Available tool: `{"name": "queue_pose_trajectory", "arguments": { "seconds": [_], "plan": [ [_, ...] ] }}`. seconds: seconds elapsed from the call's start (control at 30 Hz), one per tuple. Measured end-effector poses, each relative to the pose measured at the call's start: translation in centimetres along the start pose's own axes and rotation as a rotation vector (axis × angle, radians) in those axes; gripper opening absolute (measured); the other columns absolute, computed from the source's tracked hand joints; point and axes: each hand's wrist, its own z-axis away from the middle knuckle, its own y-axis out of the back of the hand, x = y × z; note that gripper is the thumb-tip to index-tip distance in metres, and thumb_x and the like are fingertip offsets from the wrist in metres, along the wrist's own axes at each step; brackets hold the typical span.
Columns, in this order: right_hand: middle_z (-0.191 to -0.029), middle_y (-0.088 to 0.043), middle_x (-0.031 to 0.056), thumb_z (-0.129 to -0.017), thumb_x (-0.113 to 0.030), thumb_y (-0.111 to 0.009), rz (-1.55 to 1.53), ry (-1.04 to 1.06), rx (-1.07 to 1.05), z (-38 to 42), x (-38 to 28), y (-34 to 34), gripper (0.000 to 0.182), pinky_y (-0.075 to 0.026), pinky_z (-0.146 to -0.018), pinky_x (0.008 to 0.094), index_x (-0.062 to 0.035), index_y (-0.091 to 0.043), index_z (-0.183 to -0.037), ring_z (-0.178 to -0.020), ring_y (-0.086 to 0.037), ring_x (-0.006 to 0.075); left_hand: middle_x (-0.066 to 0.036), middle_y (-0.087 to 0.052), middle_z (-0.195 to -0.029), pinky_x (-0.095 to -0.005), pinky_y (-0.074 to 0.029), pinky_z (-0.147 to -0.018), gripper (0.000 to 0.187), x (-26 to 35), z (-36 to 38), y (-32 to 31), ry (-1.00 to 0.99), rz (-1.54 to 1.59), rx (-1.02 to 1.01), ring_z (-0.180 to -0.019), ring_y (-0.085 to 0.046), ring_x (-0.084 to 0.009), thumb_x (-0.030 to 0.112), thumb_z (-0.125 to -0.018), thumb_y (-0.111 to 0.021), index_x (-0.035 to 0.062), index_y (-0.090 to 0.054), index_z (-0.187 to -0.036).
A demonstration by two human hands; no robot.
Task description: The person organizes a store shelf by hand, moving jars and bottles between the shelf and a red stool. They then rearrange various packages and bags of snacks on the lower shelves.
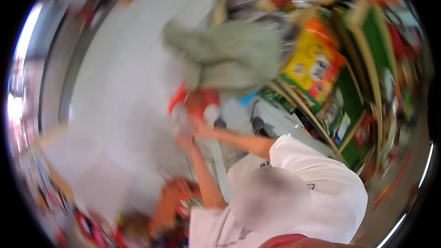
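Motion smears the whole view. My left hand (185, 141) and my right hand (203, 129) are close together in front of my white shirt (321, 179). Just beyond them is a red thing (195, 102) with pale parts, too blurred to name. A greyish patch (181, 118) lies at the fingertips. Both hands appear to touch these things, but the blur hides the fingers and any grip. A grey-green cloth or bag (234, 55) lies crumpled right behind the red thing.
To the right, a green shelf (379, 41) holds packets, with a yellow and orange bag (314, 62) at its front. Pale floor (115, 73) stretches to the left. A pale open carton (87, 165) stands lower left, near an orange-brown thing (170, 204) and several colourful items.
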Motion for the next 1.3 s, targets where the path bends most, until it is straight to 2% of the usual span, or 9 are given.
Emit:
{"name": "queue_pose_trajectory", "arguments": {
  "seconds": [0.17,0.3,0.53,0.67,0.87,1.0,1.13,1.23,1.3],
  "plan": [
    [-0.125,-0.045,0.0174,-0.078,-0.015,-0.072,-0.094,-0.284,-0.018,4.9,-11.8,9.6,0.071,-0.045,-0.098,0.0384,-0.0007,-0.037,-0.138,-0.123,-0.047,0.0266,-0.022,-0.050,-0.124,-0.0494,-0.055,-0.082,0.051,6.3,11.7,-10.9,-0.176,-0.186,0.119,-0.107,-0.058,-0.0372,0.044,-0.095,-0.052,0.0011,-0.042,-0.122],
    [-0.131,-0.039,0.0145,-0.083,-0.004,-0.067,-0.352,-0.134,0.305,10.1,-21.4,22.3,0.065,-0.052,-0.092,0.0309,-0.0005,-0.034,-0.138,-0.117,-0.053,0.0209,-0.024,-0.045,-0.126,-0.0503,-0.056,-0.083,0.048,9.2,21.2,-22.7,-0.270,-0.257,-0.286,-0.108,-0.055,-0.0385,0.038,-0.097,-0.051,-0.0009,-0.040,-0.122],
    [-0.147,-0.032,0.0143,-0.083,-0.003,-0.071,-0.573,0.278,0.746,22.8,-29.1,46.8,0.082,-0.048,-0.100,0.0371,-0.0051,-0.021,-0.147,-0.122,-0.053,0.0236,-0.019,-0.043,-0.132,-0.0428,-0.042,-0.101,0.053,3.8,40.5,-46.2,-0.814,-0.397,-0.900,-0.120,-0.047,-0.0287,0.036,-0.097,-0.055,0.0008,-0.040,-0.134],
    [-0.143,-0.034,0.0164,-0.084,-0.008,-0.071,-0.322,0.370,0.981,30.0,-33.4,59.3,0.077,-0.048,-0.099,0.0365,-0.0014,-0.024,-0.145,-0.121,-0.052,0.0252,-0.017,-0.044,-0.133,-0.0394,-0.043,-0.099,0.055,1.6,51.5,-58.6,-0.895,-0.450,-1.253,-0.120,-0.048,-0.0258,0.029,-0.096,-0.060,0.0009,-0.039,-0.138],
    [-0.120,-0.058,0.0208,-0.084,-0.022,-0.072,-0.013,0.397,1.311,35.7,-35.8,74.5,0.085,-0.056,-0.067,0.0311,0.0045,-0.022,-0.148,-0.078,-0.067,0.0190,-0.015,-0.057,-0.120,-0.0334,-0.045,-0.093,0.047,-1.8,62.5,-75.3,-0.986,-0.495,-1.636,-0.107,-0.056,-0.0212,0.029,-0.097,-0.060,-0.0010,-0.048,-0.131],
    [-0.123,-0.053,0.0359,-0.077,-0.042,-0.074,0.019,0.175,1.333,39.5,-37.3,80.0,0.100,-0.048,-0.093,0.0415,0.0143,-0.023,-0.143,-0.107,-0.061,0.0423,-0.013,-0.062,-0.107,-0.0305,-0.046,-0.085,0.052,-5.5,67.8,-80.0,-0.968,-0.548,-1.738,-0.096,-0.057,-0.0181,0.034,-0.095,-0.064,-0.0017,-0.051,-0.129],
    [-0.129,-0.051,0.0340,-0.079,-0.049,-0.072,0.253,0.021,1.289,40.6,-35.9,83.9,0.102,-0.046,-0.096,0.0428,0.0129,-0.024,-0.145,-0.113,-0.058,0.0423,-0.021,-0.063,-0.112,-0.0374,-0.046,-0.090,0.061,-7.8,68.2,-82.4,-1.156,-0.755,-1.578,-0.103,-0.059,-0.0269,0.047,-0.093,-0.060,-0.0031,-0.053,-0.125],
    [-0.144,-0.030,0.0274,-0.080,-0.048,-0.071,0.424,-0.148,1.339,40.4,-36.4,84.0,0.090,-0.047,-0.094,0.0438,0.0092,-0.036,-0.141,-0.118,-0.053,0.0431,-0.023,-0.063,-0.115,-0.0390,-0.045,-0.092,0.063,-8.1,68.2,-83.0,-1.054,-0.804,-1.557,-0.107,-0.060,-0.0294,0.051,-0.091,-0.060,-0.0038,-0.056,-0.122],
    [-0.140,-0.034,0.0265,-0.081,-0.046,-0.070,0.375,-0.153,1.384,40.0,-35.3,84.6,0.085,-0.047,-0.094,0.0440,0.0100,-0.039,-0.137,-0.116,-0.054,0.0424,-0.023,-0.062,-0.116,-0.0389,-0.045,-0.093,0.066,-8.1,68.6,-83.0,-1.006,-0.957,-1.533,-0.108,-0.060,-0.0298,0.053,-0.090,-0.061,-0.0039,-0.055,-0.123]
  ]
}}
